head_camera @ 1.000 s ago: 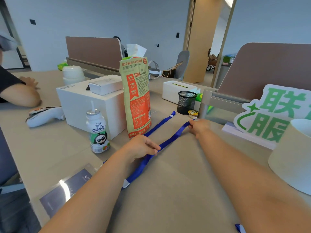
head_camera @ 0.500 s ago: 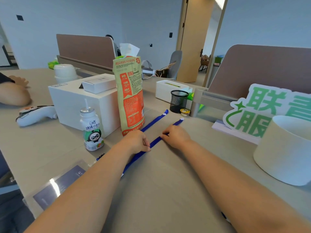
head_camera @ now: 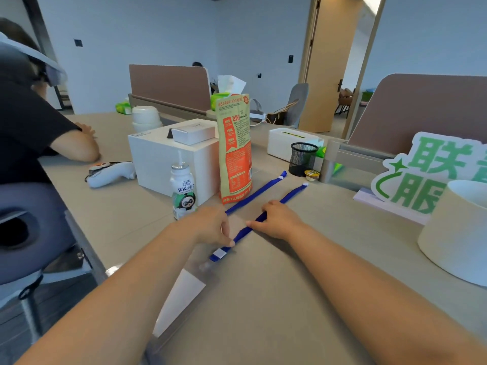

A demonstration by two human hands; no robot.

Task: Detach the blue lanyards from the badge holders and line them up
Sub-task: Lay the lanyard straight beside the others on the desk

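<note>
The left hand (head_camera: pixel 210 227) presses fingertips (head_camera: pixel 231 243) onto the nearer blue lanyard (head_camera: pixel 292 192), and the right hand (head_camera: pixel 276 219) pinches it (probably pulling it straight, parallel to the farther lanyard (head_camera: pixel 255 192)) mid-tabletop (head_camera: pixel 290 299).

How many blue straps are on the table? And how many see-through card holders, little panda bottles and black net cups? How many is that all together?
Flat blue fabric lanyards: 2
Clear plastic badge holder: 1
White plastic panda drink bottle: 1
Black mesh pen cup: 1
Total: 5
</note>
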